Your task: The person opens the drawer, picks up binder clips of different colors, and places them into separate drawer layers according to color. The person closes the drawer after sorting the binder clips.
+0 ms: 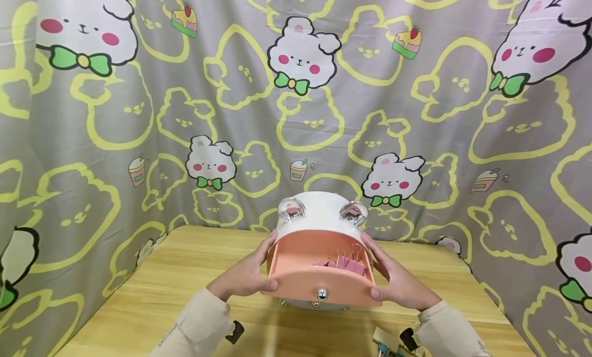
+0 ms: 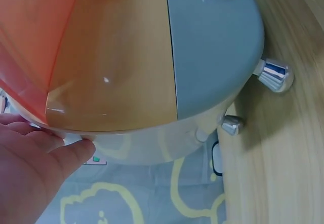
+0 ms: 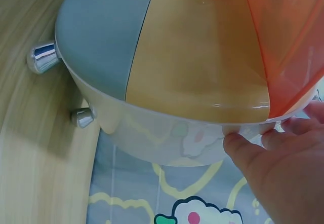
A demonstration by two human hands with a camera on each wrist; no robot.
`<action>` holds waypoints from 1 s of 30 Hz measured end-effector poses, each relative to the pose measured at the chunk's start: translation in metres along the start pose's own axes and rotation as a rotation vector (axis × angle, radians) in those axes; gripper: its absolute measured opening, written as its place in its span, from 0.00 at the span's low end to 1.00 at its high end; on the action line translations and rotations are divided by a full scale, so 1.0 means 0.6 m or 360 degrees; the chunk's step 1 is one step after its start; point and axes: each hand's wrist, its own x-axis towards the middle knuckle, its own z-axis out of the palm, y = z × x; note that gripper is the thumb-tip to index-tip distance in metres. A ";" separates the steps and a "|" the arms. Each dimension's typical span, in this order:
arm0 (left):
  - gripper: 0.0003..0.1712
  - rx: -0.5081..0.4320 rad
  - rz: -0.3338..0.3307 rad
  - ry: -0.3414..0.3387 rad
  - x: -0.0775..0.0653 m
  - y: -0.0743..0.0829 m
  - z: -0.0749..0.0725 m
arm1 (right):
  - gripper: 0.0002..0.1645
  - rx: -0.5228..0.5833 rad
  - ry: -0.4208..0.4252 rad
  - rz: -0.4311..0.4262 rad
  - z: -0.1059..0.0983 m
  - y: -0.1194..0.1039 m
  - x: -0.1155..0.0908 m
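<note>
A rounded white desktop drawer box (image 1: 319, 210) with shiny ear-like knobs on top stands on the table. Its orange top drawer (image 1: 296, 287) is pulled out, with several pink binder clips (image 1: 349, 264) inside at the right. Beside the box is my left hand (image 1: 247, 277), its fingers along the side wall and its thumb at the drawer front's left end. Mirroring it, my right hand (image 1: 398, 285) touches the other side, thumb at the front's right end. Below, the yellow drawer (image 2: 111, 67) and blue-grey drawer (image 3: 104, 36) are closed.
Near the front right of the wooden table (image 1: 199, 259) lie some tan pieces and a blue clip (image 1: 383, 348), partly cut off by the frame. A patterned grey curtain (image 1: 250, 126) hangs behind and along both sides of the table. Silver feet (image 2: 276, 76) support the box.
</note>
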 end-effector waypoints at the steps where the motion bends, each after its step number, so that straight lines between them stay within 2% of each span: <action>1: 0.72 -0.0005 -0.0018 0.0007 0.001 0.001 0.000 | 0.59 0.0011 0.0008 0.0009 0.000 0.000 0.000; 5: 0.65 -0.0009 -0.0068 0.0048 0.003 0.002 0.000 | 0.56 0.0046 0.0037 0.0026 -0.001 0.001 0.002; 12: 0.43 0.0010 -0.0116 0.0154 0.006 0.003 0.007 | 0.48 -0.0047 0.0149 0.0121 0.004 0.007 0.006; 22: 0.24 0.0175 -0.0183 0.0350 0.015 0.012 0.020 | 0.37 -0.0172 0.0386 0.0166 0.012 0.007 0.016; 30: 0.20 0.0251 -0.0145 0.0436 0.015 0.008 0.026 | 0.32 -0.0167 0.0506 0.0126 0.015 0.014 0.019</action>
